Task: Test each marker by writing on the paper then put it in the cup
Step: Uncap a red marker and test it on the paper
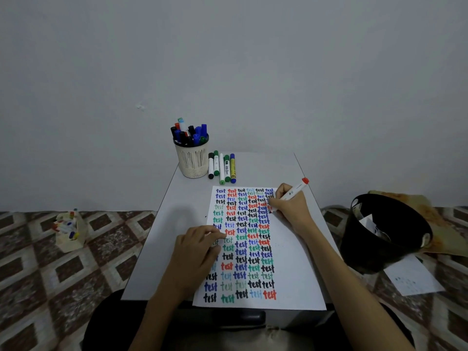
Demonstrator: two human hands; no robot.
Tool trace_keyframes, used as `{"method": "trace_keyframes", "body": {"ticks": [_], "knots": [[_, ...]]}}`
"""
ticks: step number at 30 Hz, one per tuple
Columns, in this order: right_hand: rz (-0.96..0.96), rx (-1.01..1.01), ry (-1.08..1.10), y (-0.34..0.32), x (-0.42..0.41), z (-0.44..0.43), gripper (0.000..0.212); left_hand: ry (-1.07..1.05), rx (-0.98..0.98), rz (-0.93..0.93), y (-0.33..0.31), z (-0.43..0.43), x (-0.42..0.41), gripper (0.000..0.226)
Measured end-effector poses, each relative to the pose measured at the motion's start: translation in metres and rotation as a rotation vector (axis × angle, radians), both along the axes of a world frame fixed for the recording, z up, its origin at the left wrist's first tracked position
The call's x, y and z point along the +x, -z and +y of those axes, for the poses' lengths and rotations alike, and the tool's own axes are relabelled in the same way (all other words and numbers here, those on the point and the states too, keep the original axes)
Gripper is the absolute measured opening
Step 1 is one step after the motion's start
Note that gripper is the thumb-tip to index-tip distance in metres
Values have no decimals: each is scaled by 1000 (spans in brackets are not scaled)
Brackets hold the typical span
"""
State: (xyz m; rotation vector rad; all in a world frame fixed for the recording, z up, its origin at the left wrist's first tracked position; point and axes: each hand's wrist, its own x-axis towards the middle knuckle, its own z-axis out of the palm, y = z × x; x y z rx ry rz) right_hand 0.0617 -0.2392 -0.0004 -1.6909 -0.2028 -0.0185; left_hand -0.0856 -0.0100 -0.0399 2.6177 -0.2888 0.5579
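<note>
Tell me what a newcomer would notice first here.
The paper, packed with columns of "test" in black, blue, green and red, lies on the table. At its upper right the right hand grips a red marker, tip on the sheet; the left hand rests on its left edge. A cup stuffed with markers stands at the far left corner, five more lying beside it.

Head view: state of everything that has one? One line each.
red marker: gripped by right hand, tip on paper.
left hand: fingers curled, resting on the paper's left edge; contents unclear.
paper: flat on table, mostly covered in "test".
cup: upright, packed with markers.
five loose markers: capped, lying beside cup.
black bin: open, paper scraps inside.
</note>
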Motion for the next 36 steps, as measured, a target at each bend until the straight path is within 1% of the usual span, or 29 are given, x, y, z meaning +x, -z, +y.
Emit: {"method": "trace_keyframes", "body": {"ticks": [5, 8, 13, 20, 24, 31, 36], "knots": [[-26, -51, -6, 3, 0, 3, 28, -7, 1, 4, 1, 0, 0, 36], [-50, -102, 7, 4, 1, 5, 31, -4, 4, 3, 0, 0, 0, 39], [-65, -37, -3, 5, 2, 1, 33, -4, 7, 12, 0, 0, 0, 39], [-64, -105, -5, 7, 2, 4, 34, -12, 7, 22, 0, -1, -1, 41], [-40, -16, -16, 6, 1, 0, 34, -7, 4, 31, -1, -1, -1, 41], [-70, -60, -2, 5, 1, 3, 34, -15, 24, 23, -2, -1, -1, 42], [-42, -78, 13, 6, 1, 2, 33, -17, 19, 25, -2, -1, -1, 41]]}}
